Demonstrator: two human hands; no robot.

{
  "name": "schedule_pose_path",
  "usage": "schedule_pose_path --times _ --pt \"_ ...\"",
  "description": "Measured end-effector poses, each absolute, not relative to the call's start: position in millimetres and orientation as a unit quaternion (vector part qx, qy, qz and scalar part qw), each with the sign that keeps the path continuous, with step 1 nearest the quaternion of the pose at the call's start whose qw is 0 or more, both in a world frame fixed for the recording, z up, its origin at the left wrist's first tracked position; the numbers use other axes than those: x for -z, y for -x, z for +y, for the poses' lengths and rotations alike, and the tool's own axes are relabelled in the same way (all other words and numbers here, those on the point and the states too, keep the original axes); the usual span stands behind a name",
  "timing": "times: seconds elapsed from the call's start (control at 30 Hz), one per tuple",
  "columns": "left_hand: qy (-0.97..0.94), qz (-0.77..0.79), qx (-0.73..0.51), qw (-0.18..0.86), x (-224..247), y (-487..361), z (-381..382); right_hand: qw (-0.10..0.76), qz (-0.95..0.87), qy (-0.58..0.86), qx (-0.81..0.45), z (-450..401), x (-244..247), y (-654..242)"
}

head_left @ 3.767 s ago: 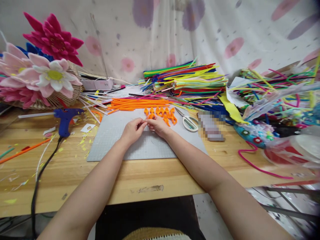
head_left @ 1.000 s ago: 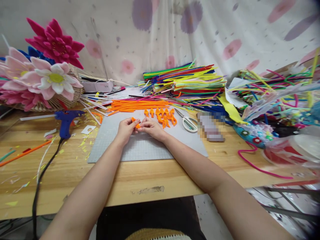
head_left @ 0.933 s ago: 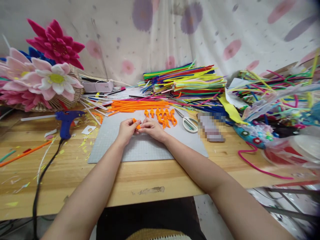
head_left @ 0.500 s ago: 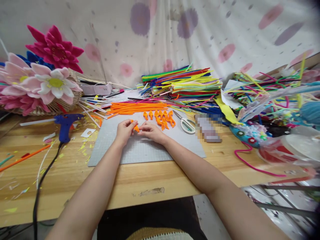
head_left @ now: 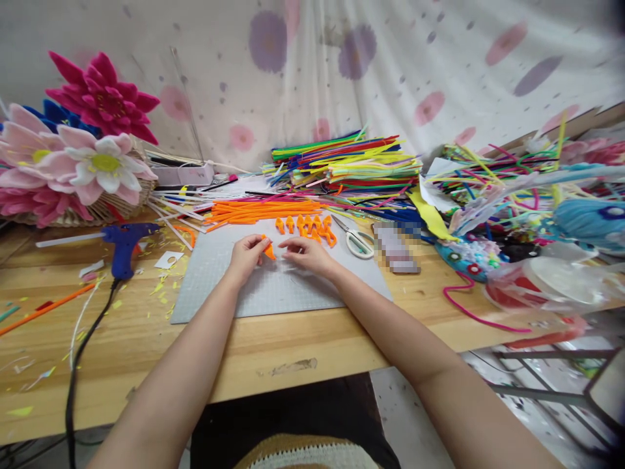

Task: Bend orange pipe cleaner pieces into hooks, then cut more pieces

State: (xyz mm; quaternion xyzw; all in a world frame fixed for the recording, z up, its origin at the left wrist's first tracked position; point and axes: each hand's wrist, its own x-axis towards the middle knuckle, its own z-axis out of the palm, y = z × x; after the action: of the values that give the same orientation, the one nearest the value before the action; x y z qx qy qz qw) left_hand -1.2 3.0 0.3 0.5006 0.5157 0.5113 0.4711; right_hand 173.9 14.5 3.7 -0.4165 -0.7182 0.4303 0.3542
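Observation:
Between the fingertips of my left hand [head_left: 247,258] is a small orange pipe-cleaner piece [head_left: 269,251], its pointed end hanging down. My right hand [head_left: 307,255] is just to the right of it, apart from the piece, thumb and fingers parted and nothing visible between them. Both hands are above a grey cutting mat [head_left: 209,293]. Behind my right hand, several finished orange pipe-cleaner shapes [head_left: 303,225] lie in a row on the mat. Straight orange pipe cleaners [head_left: 261,211] lie along its far edge.
White-handled scissors [head_left: 359,243] and a blurred-out phone [head_left: 395,247] lie at the right. A blue glue gun [head_left: 124,251] with a black cord is on the left, near fuzzy flowers [head_left: 105,163]. Bundled coloured pipe cleaners [head_left: 346,159] are piled at the back.
My right hand has let go of the orange piece and moved slightly right, its fingers opening. My left hand still holds the piece. The whole view has shifted a little.

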Motion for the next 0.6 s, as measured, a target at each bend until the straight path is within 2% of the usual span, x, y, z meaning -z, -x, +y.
schedule_pose_path --times 0.1,0.17,0.27,0.37,0.6 --pt "-0.488 0.525 -0.504 0.483 -1.6 -0.1 3.8 0.448 -0.67 0.48 -0.346 18.8 -4.2 -208.0" --pt "-0.489 0.536 -0.492 0.481 -1.9 -2.9 6.8 0.515 -0.625 0.532 -0.246 23.2 -0.2 -229.7" --pt "-0.498 0.552 -0.473 0.473 0.8 -11.3 16.8 0.558 -0.571 0.573 -0.184 29.6 6.3 -250.7" --pt "-0.511 0.569 -0.469 0.442 5.8 -25.0 31.0 0.536 -0.579 0.592 -0.162 33.5 9.4 -256.7" --pt "-0.628 0.549 -0.439 0.335 6.0 -61.5 41.5 0.397 -0.707 0.566 -0.148 35.1 15.9 -251.7"
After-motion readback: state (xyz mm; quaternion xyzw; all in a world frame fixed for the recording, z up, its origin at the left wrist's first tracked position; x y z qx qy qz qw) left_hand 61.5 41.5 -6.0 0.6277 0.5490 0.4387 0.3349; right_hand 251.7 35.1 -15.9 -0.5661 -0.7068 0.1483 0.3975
